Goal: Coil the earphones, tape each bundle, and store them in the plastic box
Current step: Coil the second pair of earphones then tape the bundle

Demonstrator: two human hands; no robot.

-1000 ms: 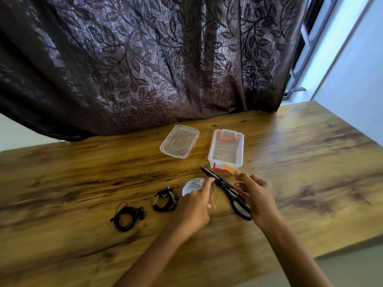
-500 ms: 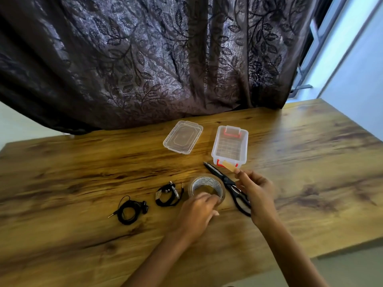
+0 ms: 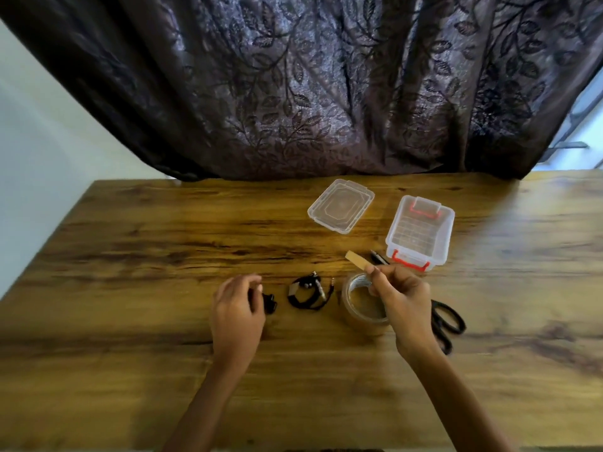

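My left hand [image 3: 237,309] curls its fingers over a coiled black earphone bundle [image 3: 269,304], which is mostly hidden beneath it. A second coiled earphone bundle [image 3: 308,293] lies free on the table just to the right. My right hand [image 3: 403,300] pinches a short brown strip of tape [image 3: 356,258] and holds it above the tape roll [image 3: 360,316], which lies flat on the table. The clear plastic box [image 3: 442,236] with red latches stands open behind, and its clear lid [image 3: 341,205] lies to the left of it.
Black scissors [image 3: 447,321] lie to the right of the tape roll, partly under my right wrist, their tip [image 3: 378,257] near the box. A dark leaf-patterned curtain [image 3: 310,86] hangs behind the wooden table [image 3: 146,256]. The table's front edge is close to me.
My left hand let go of the tape roll and moved left onto the far-left earphone bundle. My right hand carried the tape strip left over the roll. The camera turned left.
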